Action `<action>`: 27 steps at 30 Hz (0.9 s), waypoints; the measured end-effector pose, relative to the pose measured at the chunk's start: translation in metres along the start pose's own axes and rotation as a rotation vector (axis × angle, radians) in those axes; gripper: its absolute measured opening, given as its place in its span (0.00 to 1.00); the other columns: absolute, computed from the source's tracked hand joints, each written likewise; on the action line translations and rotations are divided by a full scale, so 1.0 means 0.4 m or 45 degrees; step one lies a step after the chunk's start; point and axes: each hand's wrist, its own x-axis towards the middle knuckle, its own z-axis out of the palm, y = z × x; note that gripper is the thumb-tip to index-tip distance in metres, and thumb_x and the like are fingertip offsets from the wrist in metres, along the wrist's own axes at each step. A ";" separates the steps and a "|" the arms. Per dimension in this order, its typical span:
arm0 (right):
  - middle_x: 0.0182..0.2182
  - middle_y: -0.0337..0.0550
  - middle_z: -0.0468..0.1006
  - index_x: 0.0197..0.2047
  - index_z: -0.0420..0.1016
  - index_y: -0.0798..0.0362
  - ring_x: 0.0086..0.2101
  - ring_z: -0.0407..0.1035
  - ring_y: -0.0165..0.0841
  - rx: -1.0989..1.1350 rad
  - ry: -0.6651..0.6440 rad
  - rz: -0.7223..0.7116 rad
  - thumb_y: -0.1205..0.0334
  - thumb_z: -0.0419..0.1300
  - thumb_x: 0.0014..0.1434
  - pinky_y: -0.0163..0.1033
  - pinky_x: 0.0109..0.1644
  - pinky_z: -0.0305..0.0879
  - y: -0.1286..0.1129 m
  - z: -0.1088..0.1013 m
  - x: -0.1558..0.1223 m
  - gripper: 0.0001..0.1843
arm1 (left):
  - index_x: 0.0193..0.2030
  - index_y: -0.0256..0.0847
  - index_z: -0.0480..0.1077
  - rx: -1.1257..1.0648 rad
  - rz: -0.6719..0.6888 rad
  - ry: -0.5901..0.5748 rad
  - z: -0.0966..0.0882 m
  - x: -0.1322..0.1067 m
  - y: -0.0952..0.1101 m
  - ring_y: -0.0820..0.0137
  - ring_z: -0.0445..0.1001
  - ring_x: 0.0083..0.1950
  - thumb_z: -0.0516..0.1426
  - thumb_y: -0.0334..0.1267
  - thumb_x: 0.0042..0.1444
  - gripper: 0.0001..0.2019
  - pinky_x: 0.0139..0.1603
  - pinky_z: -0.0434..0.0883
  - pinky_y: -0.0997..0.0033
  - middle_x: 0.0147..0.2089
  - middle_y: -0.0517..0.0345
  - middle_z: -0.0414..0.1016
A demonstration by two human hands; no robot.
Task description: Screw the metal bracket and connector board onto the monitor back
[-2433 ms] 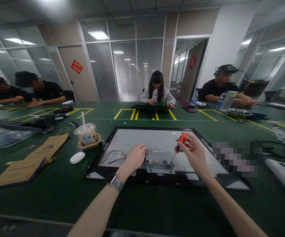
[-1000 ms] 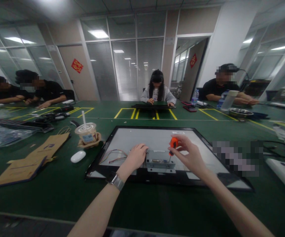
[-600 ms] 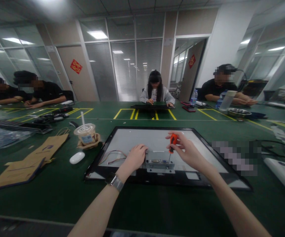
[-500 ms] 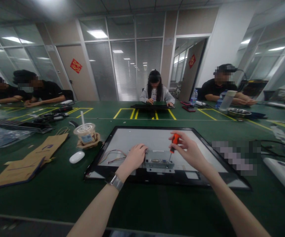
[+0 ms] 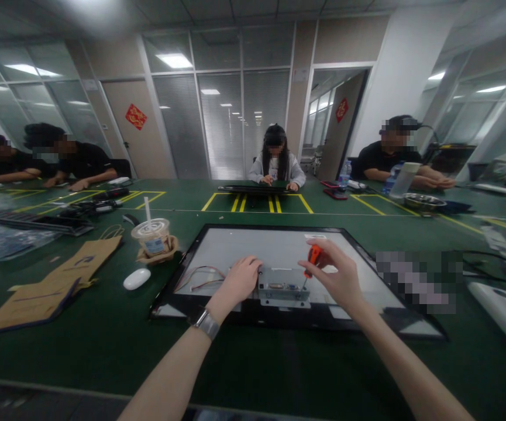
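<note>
Screwdriver (image 5: pixel 316 252) is pinched between thumb and fingers of the right hand (image 5: pixel 340 272), its handle leaning further right than half a second ago. The tip remains by the right end of the metal bracket (image 5: pixel 279 297); contact is too small to tell. That suggests turning or regripping at one spot, the work there apparently unfinished. The left hand (image 5: pixel 241 278) has stayed at the bracket's left end; whether it grips or merely presses cannot be told. The bracket sits along the near side of the panel (image 5: pixel 235 242), flat on the green table (image 5: pixel 279 362). Opposite, a co-worker's dark panel (image 5: pixel 255 189) has shifted left.
</note>
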 end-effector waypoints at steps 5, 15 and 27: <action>0.41 0.47 0.78 0.52 0.77 0.46 0.36 0.78 0.38 0.036 -0.032 -0.036 0.54 0.61 0.63 0.44 0.40 0.80 -0.007 0.003 -0.005 0.15 | 0.61 0.40 0.69 -0.002 -0.003 0.006 -0.001 0.000 0.003 0.60 0.70 0.63 0.44 0.30 0.68 0.20 0.64 0.66 0.58 0.63 0.47 0.70; 0.37 0.44 0.76 0.49 0.78 0.47 0.33 0.75 0.37 0.003 0.018 -0.089 0.61 0.66 0.59 0.46 0.40 0.77 0.000 -0.008 0.005 0.13 | 0.61 0.39 0.70 -0.011 -0.008 -0.003 -0.011 -0.002 0.008 0.61 0.70 0.62 0.45 0.29 0.68 0.20 0.64 0.67 0.58 0.63 0.47 0.70; 0.39 0.44 0.76 0.47 0.78 0.48 0.36 0.74 0.37 0.091 0.019 -0.065 0.62 0.65 0.61 0.46 0.43 0.74 0.023 -0.007 0.000 0.11 | 0.62 0.39 0.69 0.032 -0.021 -0.024 -0.014 -0.001 0.011 0.62 0.69 0.63 0.45 0.29 0.68 0.21 0.65 0.65 0.61 0.64 0.48 0.69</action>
